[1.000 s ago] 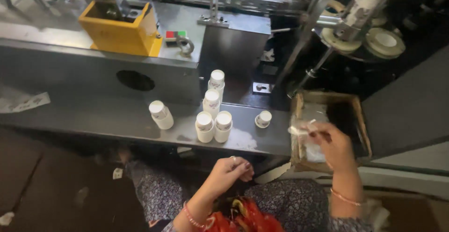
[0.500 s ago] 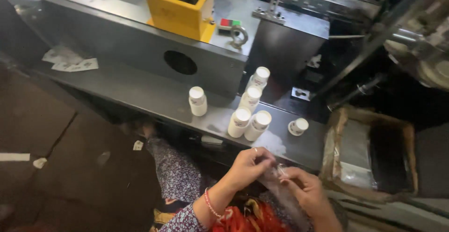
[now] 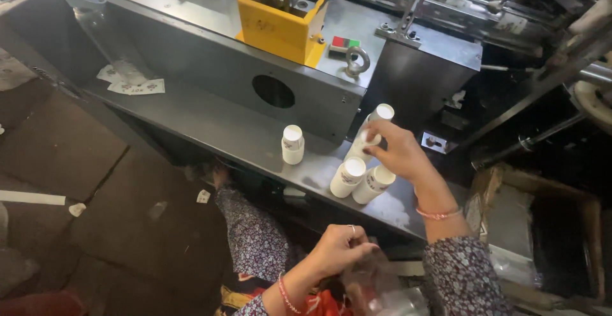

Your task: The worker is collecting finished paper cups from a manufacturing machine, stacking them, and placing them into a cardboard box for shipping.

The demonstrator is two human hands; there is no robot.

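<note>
Grey steel machinery fills the background, and a flat grey metal bench point(image 3: 223, 128) runs along its front, below a yellow open-topped metal box point(image 3: 280, 19) that serves as the landmark. Below and to the right of that box stands a cluster of small white plastic bottles with white caps point(image 3: 360, 176), and one more white capped bottle point(image 3: 292, 144) stands alone almost straight below the box, apart from the cluster. The right hand point(image 3: 398, 153) reaches into the cluster, its fingers curled around the cap of one upright bottle point(image 3: 370, 140) in a light pinch. The left hand point(image 3: 341, 249) sits lower, well below the box and off the bench, closed loosely on a crumpled clear plastic bag point(image 3: 376, 284) in the lap. Far to the right of the box, a brown cardboard carton lined with clear film point(image 3: 542, 227) sits beside the bench.

Judging from this, the grip would go best kept on the cap and neck, lifting straight up, since the two bottles leaning just below it stand close enough to be knocked. Holding the bag's mouth open with the lower hand looks wise.
</note>
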